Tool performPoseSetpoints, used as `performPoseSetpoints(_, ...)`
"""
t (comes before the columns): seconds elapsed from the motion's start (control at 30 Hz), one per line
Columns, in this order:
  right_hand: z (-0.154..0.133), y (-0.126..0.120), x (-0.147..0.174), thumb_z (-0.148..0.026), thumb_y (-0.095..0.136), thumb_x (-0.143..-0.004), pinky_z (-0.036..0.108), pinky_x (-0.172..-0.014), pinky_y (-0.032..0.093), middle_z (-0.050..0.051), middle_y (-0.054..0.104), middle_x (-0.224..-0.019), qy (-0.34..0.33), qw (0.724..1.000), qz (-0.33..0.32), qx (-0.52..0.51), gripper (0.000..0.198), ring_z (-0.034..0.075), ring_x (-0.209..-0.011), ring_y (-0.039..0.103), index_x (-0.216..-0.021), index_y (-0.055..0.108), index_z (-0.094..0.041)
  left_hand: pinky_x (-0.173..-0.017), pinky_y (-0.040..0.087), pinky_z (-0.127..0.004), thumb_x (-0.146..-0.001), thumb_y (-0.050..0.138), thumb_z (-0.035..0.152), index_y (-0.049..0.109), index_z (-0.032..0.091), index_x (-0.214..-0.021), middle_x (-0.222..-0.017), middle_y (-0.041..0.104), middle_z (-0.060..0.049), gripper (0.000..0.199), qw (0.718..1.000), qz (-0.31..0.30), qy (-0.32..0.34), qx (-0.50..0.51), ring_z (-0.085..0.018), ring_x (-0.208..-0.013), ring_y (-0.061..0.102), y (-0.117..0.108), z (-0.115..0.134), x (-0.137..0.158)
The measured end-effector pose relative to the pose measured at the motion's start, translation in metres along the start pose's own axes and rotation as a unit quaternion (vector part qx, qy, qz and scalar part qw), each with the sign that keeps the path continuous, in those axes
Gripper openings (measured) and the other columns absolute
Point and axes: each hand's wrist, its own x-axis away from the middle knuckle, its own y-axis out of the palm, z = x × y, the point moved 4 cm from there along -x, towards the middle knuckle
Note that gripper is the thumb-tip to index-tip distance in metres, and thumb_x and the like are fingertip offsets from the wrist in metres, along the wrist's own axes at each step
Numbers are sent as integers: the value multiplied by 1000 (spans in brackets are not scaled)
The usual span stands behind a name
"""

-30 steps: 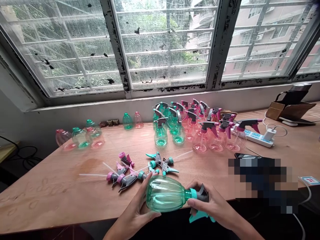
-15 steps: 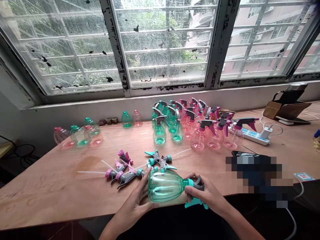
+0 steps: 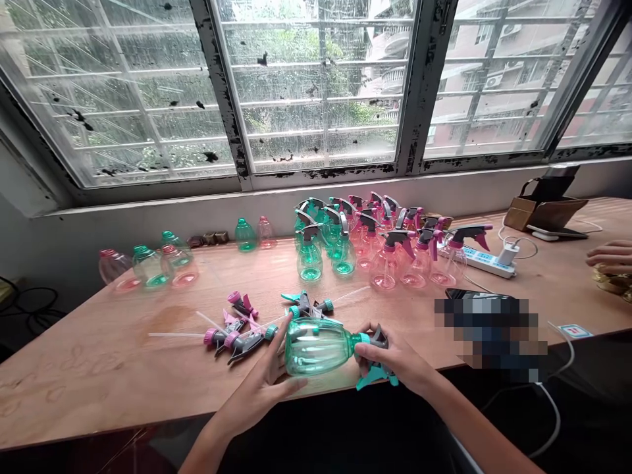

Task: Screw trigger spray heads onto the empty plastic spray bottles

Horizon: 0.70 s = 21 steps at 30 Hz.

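Observation:
A clear green spray bottle [image 3: 318,347] lies sideways between my hands, just above the table's front edge. Its base rests in my left hand [image 3: 269,382], whose fingers curve behind it with the thumb along the underside. My right hand [image 3: 390,359] grips the teal collar and grey neck of the trigger sprayer [image 3: 376,376], which sits on the bottle's mouth; the teal trigger points down. Just beyond the bottle lie loose trigger sprayers, pink-and-grey ones [image 3: 241,342] to the left and teal-and-grey ones [image 3: 309,304] behind it, some with thin white tubes.
Several green [image 3: 309,260] and pink spray bottles [image 3: 385,266] with sprayers stand at the back. Bottles without sprayers [image 3: 148,266] stand at the left. A power strip [image 3: 488,262], a phone [image 3: 481,294] and a brown case [image 3: 530,214] are to the right. Another person's hand [image 3: 612,253] shows at the far right.
The view has shifted slightly right. My hands keep the same hold on the spray bottle. Another person's hand has come into view at the right edge.

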Motion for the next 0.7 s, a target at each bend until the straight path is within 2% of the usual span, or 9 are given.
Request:
performPoseSetpoints(0.1, -1, -1, -14, -45, 83, -77, 29, -58, 57, -2, 71, -71, -3, 998, 25, -52, 39, 15, -56, 68, -87, 55, -20, -123, 29, -51, -87, 76, 42, 1, 39, -161, -168, 26, -7, 105, 998, 47, 29, -12, -33, -153, 28, 3, 6, -11)
performPoseSetpoints(0.23, 2, -3, -20, -46, 85, -74, 28, -56, 57, -2, 71, -70, -3, 998, 29, -62, 42, 15, -55, 68, -87, 56, -20, -125, 26, -47, -86, 72, 54, 6, 30, -163, -168, 26, -13, 104, 991, 122, 20, -54, -35, -154, 24, 0, 1, -18)
performPoseSetpoints(0.37, 4, -7, -15, -45, 86, -75, 27, -54, 56, -2, 71, -68, 5, 998, 24, -57, 41, 15, -54, 68, -86, 56, -19, -126, 21, -49, -89, 73, 42, 9, 32, -162, -169, 24, -9, 97, 992, 79, 12, -95, -32, -154, 25, -1, -11, -14)
performPoseSetpoints(0.47, 5, -8, -11, -45, 85, -76, 27, -55, 56, -1, 72, -69, 9, 999, 17, -40, 39, 15, -55, 68, -89, 58, -18, -125, 23, -50, -93, 69, 35, 2, 41, -161, -169, 23, -6, 94, 993, 58, 31, -95, -30, -154, 25, 1, -14, -10)
performPoseSetpoints(0.57, 4, -7, -9, -44, 82, -81, 27, -59, 56, 0, 74, -72, -2, 1000, 5, -8, 37, 15, -58, 69, -93, 60, -17, -125, 20, -53, -94, 67, 34, 2, 42, -160, -171, 18, -5, 94, 989, 80, 42, -118, -31, -154, 25, 2, -12, -10)
performPoseSetpoints(0.7, 4, -5, -7, -42, 81, -83, 28, -64, 57, -1, 73, -71, -13, 999, -6, 32, 35, 16, -63, 70, -98, 62, -17, -127, 13, -53, -89, 74, 39, 7, 32, -162, -171, 15, -8, 99, 980, 112, 16, -167, -35, -156, 15, -1, -12, -10)
